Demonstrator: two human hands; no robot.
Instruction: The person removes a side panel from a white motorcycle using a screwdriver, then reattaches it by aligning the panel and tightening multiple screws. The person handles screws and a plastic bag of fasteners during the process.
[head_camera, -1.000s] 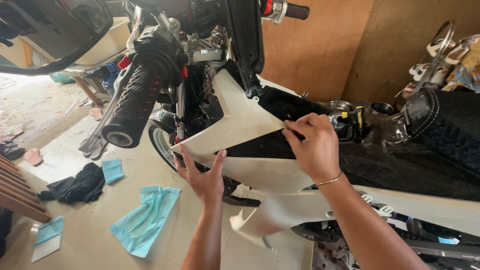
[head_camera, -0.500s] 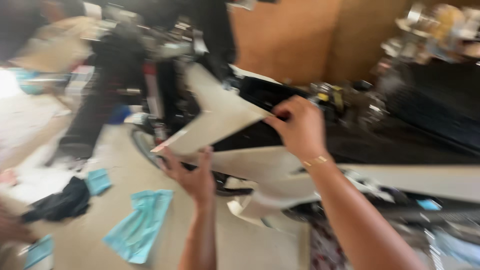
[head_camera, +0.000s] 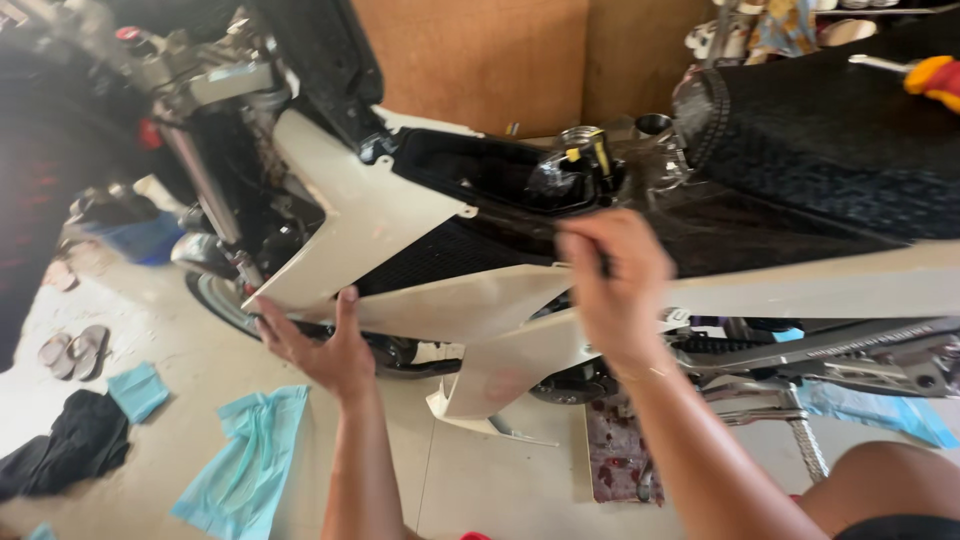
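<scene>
Left hand (head_camera: 325, 350): fingers spread wide, palm pressing up under the lower edge of the white fairing (head_camera: 370, 225), gripping nothing.
Right hand (head_camera: 612, 285): fingers curling narrowly at the fairing's upper edge, beside the black frame; whether it is pinching anything, I cannot tell.
Fairing: one white panel sitting on the motorcycle's side, running from the fork (head_camera: 205, 185) back under the seat (head_camera: 830, 140).
Seat: one, black, with one red-and-yellow screwdriver (head_camera: 925, 75) lying on it.
Cloths: two blue ones (head_camera: 245, 465) lying on the floor, one dark rag (head_camera: 65, 445) beside them.
Sandals (head_camera: 72, 350): two, lying near the wheel.
</scene>
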